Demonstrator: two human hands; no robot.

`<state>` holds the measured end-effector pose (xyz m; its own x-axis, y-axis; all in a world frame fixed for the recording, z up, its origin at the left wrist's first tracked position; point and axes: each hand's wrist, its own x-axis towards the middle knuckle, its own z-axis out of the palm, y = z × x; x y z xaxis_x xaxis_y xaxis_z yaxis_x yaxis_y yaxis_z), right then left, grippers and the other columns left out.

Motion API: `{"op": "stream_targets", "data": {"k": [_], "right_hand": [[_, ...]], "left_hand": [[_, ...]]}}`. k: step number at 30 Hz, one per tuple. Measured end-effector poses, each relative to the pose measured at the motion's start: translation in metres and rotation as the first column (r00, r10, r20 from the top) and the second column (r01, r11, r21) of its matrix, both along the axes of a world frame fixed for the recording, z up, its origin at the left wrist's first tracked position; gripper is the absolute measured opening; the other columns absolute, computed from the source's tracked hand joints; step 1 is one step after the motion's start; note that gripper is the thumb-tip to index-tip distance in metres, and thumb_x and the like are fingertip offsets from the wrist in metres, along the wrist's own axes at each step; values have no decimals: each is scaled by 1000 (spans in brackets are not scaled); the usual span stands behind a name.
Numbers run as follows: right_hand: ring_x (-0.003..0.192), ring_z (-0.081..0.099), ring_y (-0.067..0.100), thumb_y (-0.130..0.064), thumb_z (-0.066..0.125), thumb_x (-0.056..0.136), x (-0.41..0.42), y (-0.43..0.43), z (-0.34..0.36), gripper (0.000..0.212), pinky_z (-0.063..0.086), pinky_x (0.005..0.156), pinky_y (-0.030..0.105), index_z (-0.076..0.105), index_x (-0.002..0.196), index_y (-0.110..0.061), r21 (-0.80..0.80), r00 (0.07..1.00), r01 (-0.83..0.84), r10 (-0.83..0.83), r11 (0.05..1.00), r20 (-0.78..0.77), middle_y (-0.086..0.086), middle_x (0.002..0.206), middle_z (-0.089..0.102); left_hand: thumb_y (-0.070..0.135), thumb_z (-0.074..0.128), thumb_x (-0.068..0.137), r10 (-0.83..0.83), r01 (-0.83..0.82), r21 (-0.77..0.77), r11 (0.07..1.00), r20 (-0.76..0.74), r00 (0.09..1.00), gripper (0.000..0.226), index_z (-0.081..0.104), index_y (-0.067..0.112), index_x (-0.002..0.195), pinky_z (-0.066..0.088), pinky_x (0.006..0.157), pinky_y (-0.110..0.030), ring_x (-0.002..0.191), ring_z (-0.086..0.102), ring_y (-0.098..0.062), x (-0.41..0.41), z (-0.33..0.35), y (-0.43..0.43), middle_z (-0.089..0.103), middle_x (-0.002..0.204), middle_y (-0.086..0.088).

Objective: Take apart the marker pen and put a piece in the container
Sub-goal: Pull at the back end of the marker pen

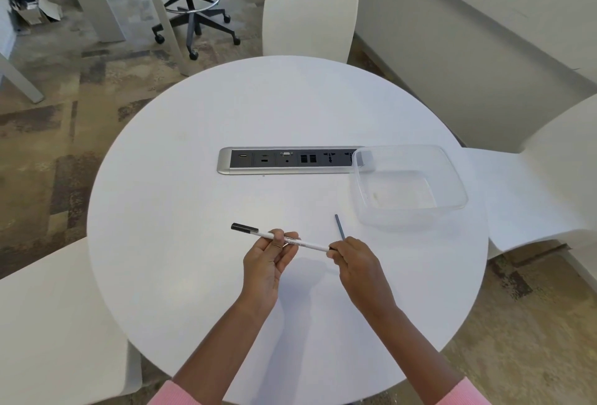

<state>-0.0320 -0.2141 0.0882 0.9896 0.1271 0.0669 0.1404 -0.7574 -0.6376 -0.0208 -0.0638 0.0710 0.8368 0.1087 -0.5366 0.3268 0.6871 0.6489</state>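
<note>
A slim white marker pen (307,243) with a black cap at its left end is held level above the round white table (181,152). My left hand (268,259) grips the barrel near its middle. My right hand (353,257) pinches the pen's right end, where a small dark piece shows at the fingertips. A thin dark grey rod (339,226) sticks up and away from my right hand's fingers; whether it is held or lies on the table I cannot tell. The clear plastic container (452,178) stands at the right with nothing in it.
A silver and black socket strip (287,160) is set into the table's middle, its right end under the container's corner. White chairs stand at the far side (310,13), the right (533,185) and the near left (55,324).
</note>
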Motion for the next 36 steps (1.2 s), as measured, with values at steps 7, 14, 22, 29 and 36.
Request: {"op": "stream_targets", "data": {"k": [7,14,22,29,36], "right_hand": [[76,55,13,-7,58,84,7,-6,8,12,38,65,3,66,92,-8,222,974,32,19,974,-227,3,83,61],[74,56,9,11,60,77,-2,0,3,18,42,72,8,68,87,-1,160,991,-6,-16,987,134,12,80,65],[53,59,8,11,58,77,7,2,0,17,51,57,11,70,79,0,595,819,547,-231,589,-525,4,65,63],[66,63,-3,6,63,75,-2,0,2,28,44,60,2,70,77,-20,508,923,361,-220,782,-316,-6,75,68],[69,58,5,16,52,78,-6,4,-2,23,46,67,7,66,84,0,336,978,168,-200,927,60,5,77,61]], "left_hand": [[7,52,89,-1,1,9,1000,-19,1000,11,58,6,81,56,58,-15,65,71,-9,-3,-1,3,74,65,-1],[6,51,90,17,-19,-66,998,-39,999,12,59,4,81,57,58,-17,65,71,-9,-6,0,1,74,66,-2],[6,50,90,3,-3,9,1000,-5,1000,16,58,7,76,56,60,-15,67,71,-9,-8,2,-4,74,66,-1],[5,50,90,34,-34,-37,999,-15,999,14,58,5,79,56,59,-16,67,71,-9,-9,2,-2,74,65,-1],[3,48,90,40,-41,-78,996,-8,999,17,59,4,77,56,59,-16,67,71,-9,-9,2,-4,74,66,-1]]}}
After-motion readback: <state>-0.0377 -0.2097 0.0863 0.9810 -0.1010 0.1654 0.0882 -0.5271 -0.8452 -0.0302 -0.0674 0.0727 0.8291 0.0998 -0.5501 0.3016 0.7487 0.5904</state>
